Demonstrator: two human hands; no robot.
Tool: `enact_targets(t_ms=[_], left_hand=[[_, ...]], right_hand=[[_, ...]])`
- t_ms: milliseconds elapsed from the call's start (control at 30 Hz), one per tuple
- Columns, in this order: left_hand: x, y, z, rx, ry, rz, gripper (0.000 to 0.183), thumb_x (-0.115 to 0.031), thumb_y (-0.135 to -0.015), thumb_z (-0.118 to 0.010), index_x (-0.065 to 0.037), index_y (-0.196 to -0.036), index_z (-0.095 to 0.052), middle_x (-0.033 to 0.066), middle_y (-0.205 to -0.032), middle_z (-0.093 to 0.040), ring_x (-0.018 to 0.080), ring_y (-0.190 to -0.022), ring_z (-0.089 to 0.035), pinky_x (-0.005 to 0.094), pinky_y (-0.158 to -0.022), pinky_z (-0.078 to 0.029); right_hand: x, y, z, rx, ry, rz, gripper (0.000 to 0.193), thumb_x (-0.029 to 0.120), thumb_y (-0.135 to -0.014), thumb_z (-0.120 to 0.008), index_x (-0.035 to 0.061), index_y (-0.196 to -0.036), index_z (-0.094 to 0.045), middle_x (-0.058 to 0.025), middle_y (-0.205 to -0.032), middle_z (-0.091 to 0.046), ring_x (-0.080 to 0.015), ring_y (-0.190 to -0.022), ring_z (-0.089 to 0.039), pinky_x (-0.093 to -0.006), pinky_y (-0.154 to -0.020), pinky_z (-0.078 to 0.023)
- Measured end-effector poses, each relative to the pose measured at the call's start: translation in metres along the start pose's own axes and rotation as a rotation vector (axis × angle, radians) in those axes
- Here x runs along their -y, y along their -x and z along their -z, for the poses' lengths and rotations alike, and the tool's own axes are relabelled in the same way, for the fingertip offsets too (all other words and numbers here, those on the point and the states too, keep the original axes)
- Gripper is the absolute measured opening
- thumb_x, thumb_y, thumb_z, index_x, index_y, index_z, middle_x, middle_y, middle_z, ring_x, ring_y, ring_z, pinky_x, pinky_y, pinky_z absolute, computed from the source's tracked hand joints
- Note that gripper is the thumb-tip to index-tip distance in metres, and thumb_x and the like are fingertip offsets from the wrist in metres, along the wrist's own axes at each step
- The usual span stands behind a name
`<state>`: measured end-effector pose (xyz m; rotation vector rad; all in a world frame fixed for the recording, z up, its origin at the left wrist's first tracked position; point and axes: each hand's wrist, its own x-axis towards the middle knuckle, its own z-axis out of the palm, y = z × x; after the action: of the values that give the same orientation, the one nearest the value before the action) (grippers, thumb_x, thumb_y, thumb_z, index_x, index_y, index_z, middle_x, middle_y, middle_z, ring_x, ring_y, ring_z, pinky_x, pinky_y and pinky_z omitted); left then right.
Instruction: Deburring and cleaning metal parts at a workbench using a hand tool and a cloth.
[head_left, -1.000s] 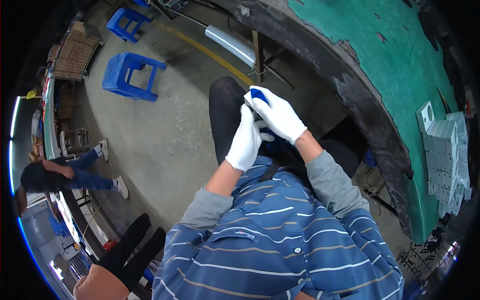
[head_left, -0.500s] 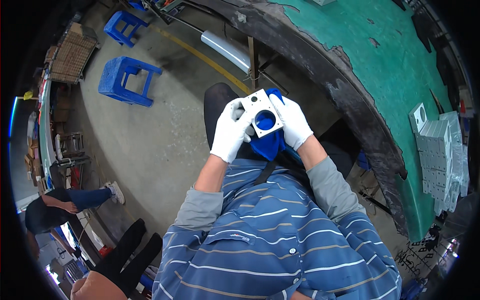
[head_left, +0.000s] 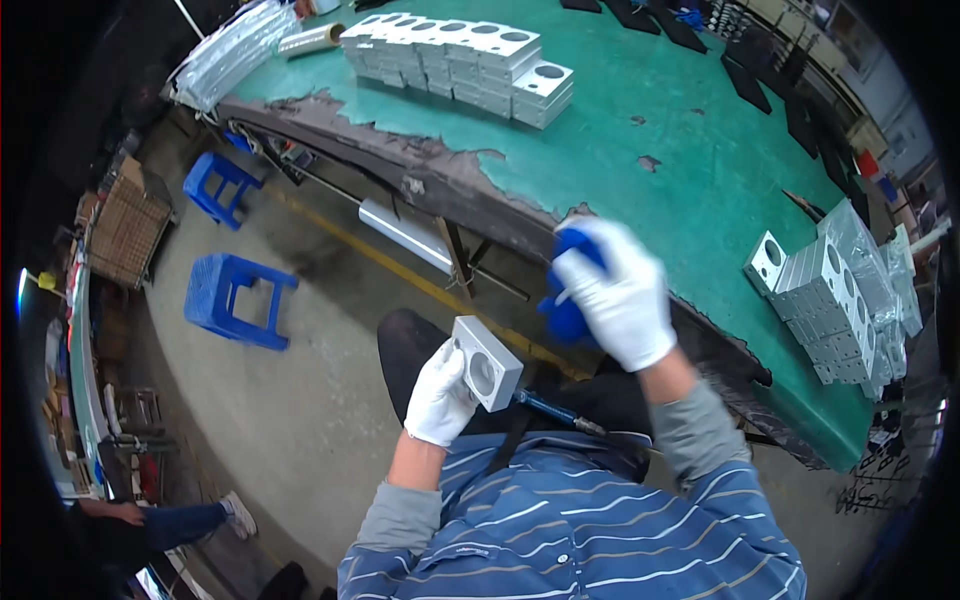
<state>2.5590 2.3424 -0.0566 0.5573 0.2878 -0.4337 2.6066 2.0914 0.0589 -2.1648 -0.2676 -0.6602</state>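
Observation:
My left hand, in a white glove, grips a silver metal block by its left side, above my lap. The block is tilted, so its large round hole and one thick side show. My right hand, also gloved in white, is raised close to the workbench edge, apart from the block. Its fingers are closed on a bunched blue cloth. Across my lap lies a slim blue tool with a metal tip; its exact kind is unclear.
A green-topped workbench with a torn edge curves ahead. On it stand stacked metal blocks at the back and more blocks beside plastic wrap at right. Left are blue stools and a wire crate. A person's leg shows lower left.
My right hand has left the block and moved up and right with the blue cloth. My left hand has lowered and tilted the block. The view has shifted toward the workbench.

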Motion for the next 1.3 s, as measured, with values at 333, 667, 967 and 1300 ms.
enact_targets(t_ms=[333, 667, 967, 1300], left_hand=[[-0.035, -0.070, -0.085, 0.262, -0.006, -0.022, 0.039, -0.005, -0.097, -0.065, 0.002, -0.134, -0.053, 0.0238, -0.121, -0.066, 0.0344, -0.104, -0.071, 0.0424, -0.088, -0.065], [-0.079, -0.204, -0.250, 0.510, -1.527, -0.765, 0.086, -0.005, -0.071, -0.082, -0.003, -0.149, -0.046, 0.0120, -0.105, -0.064, 0.0235, -0.097, -0.062, 0.0346, -0.096, -0.051], [-0.123, -0.332, -0.302, 0.876, -2.496, -0.985, 0.069, 0.001, -0.072, -0.073, -0.021, -0.137, -0.065, 0.0094, -0.116, -0.065, 0.0308, -0.100, -0.062, 0.0351, -0.091, -0.050], [-0.089, -0.286, -0.328, 0.940, -2.544, -0.930, 0.049, -0.028, -0.076, -0.085, -0.010, -0.120, -0.075, 0.0107, -0.132, -0.065, 0.0315, -0.115, -0.062, 0.0406, -0.100, -0.051]], right_hand=[[-0.111, -0.060, 0.123, -0.033, 0.631, 0.032, 0.065, 0.036, -0.093, -0.068, 0.0045, -0.148, -0.055, -0.0170, -0.151, -0.057, -0.0345, -0.140, -0.053, -0.0436, -0.116, -0.042], [-0.121, 0.009, 0.087, 0.129, 0.674, -0.089, 0.052, 0.030, -0.088, -0.073, 0.0024, -0.131, -0.065, -0.0157, -0.140, -0.064, -0.0369, -0.131, -0.059, -0.0439, -0.111, -0.044], [-0.123, 0.006, 0.085, -0.005, 0.542, -0.027, 0.039, 0.025, -0.084, -0.074, 0.0024, -0.115, -0.069, -0.0119, -0.126, -0.069, -0.0357, -0.124, -0.062, -0.0434, -0.107, -0.046], [-0.128, 0.009, 0.088, -0.142, 0.475, -0.019, 0.027, 0.024, -0.086, -0.073, 0.0033, -0.103, -0.072, -0.0100, -0.115, -0.073, -0.0314, -0.103, -0.069, -0.0390, -0.094, -0.053]])
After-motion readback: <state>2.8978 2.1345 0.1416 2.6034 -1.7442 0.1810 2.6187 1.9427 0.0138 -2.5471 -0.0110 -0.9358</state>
